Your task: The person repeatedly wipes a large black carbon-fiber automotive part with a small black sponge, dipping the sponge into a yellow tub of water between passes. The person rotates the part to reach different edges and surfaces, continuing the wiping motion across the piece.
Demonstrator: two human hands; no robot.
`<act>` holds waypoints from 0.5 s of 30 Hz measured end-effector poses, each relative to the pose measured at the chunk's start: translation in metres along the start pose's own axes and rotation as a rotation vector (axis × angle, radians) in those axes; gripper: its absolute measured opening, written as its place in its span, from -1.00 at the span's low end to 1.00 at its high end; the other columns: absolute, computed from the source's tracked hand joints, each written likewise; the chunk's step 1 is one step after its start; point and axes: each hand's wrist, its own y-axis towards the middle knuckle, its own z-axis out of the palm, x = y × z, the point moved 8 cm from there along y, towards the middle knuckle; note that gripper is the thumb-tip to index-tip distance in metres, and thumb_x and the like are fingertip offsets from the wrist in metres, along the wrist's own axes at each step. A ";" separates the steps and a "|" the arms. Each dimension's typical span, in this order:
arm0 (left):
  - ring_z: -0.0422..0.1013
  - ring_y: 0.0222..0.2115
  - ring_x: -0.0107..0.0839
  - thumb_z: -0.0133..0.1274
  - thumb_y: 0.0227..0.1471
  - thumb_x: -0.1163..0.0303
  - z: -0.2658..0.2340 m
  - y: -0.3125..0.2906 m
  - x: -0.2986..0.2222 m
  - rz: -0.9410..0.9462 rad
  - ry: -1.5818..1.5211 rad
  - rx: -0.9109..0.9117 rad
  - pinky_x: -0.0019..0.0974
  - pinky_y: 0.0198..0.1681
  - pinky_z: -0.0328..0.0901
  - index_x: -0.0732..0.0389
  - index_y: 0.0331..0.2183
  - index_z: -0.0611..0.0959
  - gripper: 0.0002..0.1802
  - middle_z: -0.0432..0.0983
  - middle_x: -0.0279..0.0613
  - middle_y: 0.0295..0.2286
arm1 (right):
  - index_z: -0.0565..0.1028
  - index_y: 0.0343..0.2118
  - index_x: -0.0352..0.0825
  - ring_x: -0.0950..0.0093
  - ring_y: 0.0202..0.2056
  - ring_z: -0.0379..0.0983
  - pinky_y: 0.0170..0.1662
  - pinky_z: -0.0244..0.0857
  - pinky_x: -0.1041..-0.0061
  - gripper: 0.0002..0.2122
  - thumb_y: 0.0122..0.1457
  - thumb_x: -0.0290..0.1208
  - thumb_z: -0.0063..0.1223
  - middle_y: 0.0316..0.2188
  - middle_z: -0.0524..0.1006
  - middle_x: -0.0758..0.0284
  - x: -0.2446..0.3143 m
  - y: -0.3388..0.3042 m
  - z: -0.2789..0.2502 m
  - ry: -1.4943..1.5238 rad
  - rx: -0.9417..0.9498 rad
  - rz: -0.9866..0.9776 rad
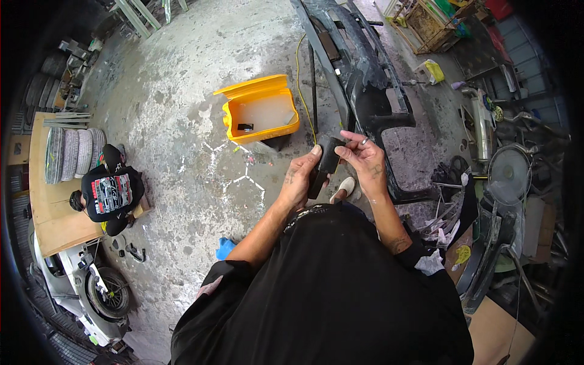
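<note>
In front of my torso, my left hand (299, 179) is closed around a dark, flat strip that looks like sandpaper (329, 157), its thumb on the upper face. Below it, in the same grip, shows a black block-like piece (317, 182). My right hand (367, 163), with a ring on one finger, has its thumb at the right edge of the sandpaper; its index finger points out past the top, and the other fingertips are partly hidden. Beyond my hands is a yellow bin (266, 133) with its lid raised, holding cloudy water and a small black object (245, 127).
A large dark car bumper (371, 91) stretches from beside my right hand to the far edge. A yellow cord (300, 79) runs along the floor. At left, a person (109, 188) crouches by stacked tyres (73, 155) and a motorcycle (91, 298). Metal parts (511, 176) crowd the right.
</note>
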 end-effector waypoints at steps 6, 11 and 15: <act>0.46 -0.49 -0.43 -0.07 0.37 -0.06 0.004 -0.002 0.017 -0.120 -0.310 0.159 -0.41 -0.51 0.34 0.23 -0.04 0.55 -0.49 0.55 -0.17 -0.38 | 0.56 0.06 -0.42 0.71 -0.38 0.41 -0.23 0.33 0.72 -0.60 0.16 -0.50 0.37 -0.37 0.56 0.49 -0.004 0.003 -0.001 0.014 0.087 -0.019; 0.47 -0.33 -0.40 -0.11 0.38 -0.07 0.021 -0.012 0.011 -0.135 -0.398 0.279 -0.43 -0.50 0.38 0.21 0.04 0.50 -0.47 0.52 -0.16 -0.16 | 0.47 0.18 -0.38 0.59 -0.05 0.37 -0.04 0.34 0.62 -0.42 0.09 -0.40 0.45 0.00 0.51 0.37 -0.003 0.004 0.004 0.045 0.196 0.013; 0.47 -0.33 -0.42 -0.12 0.38 -0.08 0.025 -0.019 0.015 -0.196 -0.439 0.292 -0.44 -0.49 0.38 0.21 0.04 0.50 -0.46 0.53 -0.16 -0.16 | 0.49 0.14 -0.39 0.56 0.02 0.38 0.01 0.36 0.58 -0.44 0.07 -0.42 0.46 0.04 0.51 0.32 0.000 0.005 0.010 0.081 0.305 0.046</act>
